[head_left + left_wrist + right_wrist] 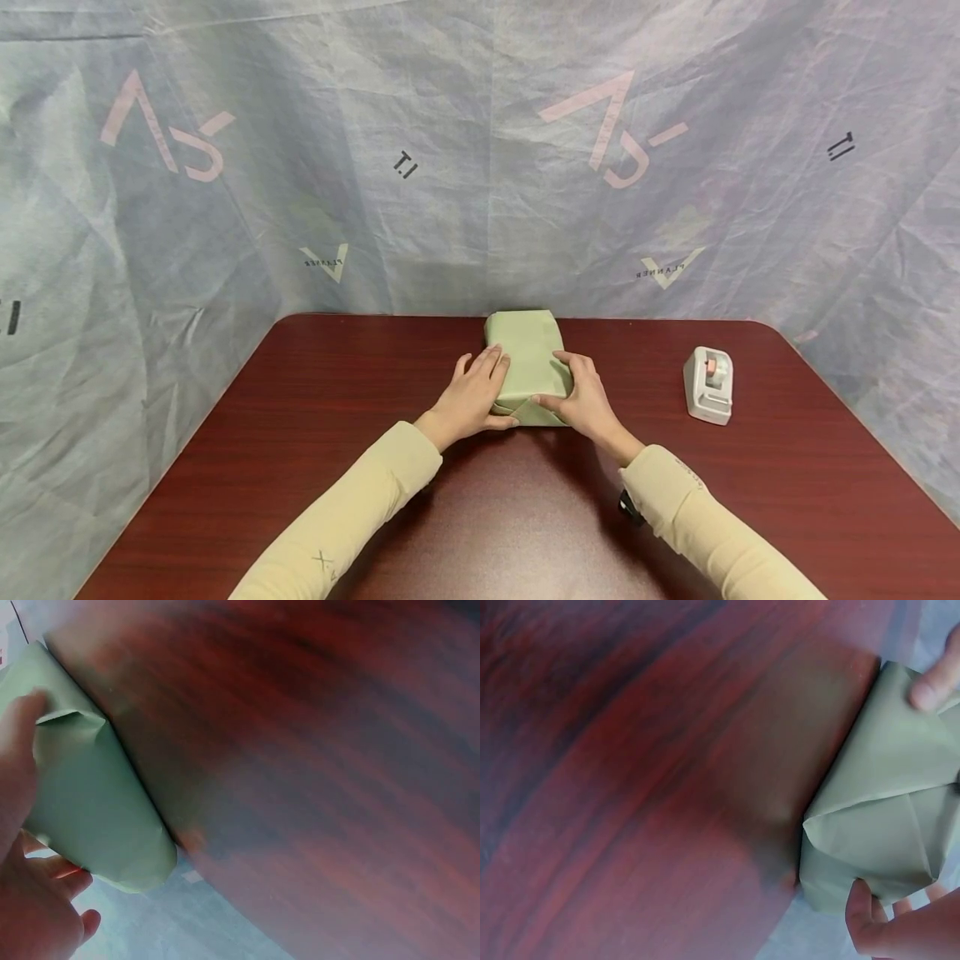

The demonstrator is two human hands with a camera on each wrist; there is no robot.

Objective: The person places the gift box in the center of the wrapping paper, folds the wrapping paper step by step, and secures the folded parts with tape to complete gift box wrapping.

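Observation:
A box wrapped in pale green paper (528, 354) lies on the table, toward its far edge. My left hand (474, 393) holds its left side, fingers along the side and upper edge, thumb at the near end. On the opposite side my right hand (588, 404) grips it, thumb at the near end and fingers by the right edge. In the right wrist view, folded paper flaps (877, 829) show on the near end, with the left thumb near the top. A paper edge (71, 718) stands slightly lifted under the thumb in the left wrist view.
A white tape dispenser (708, 387) with a roll in it stands on the right of the dark red wooden table (345, 375). Grey printed sheeting (435, 208) hangs behind the table and along both sides. A small black object (630, 506) shows beneath the right sleeve.

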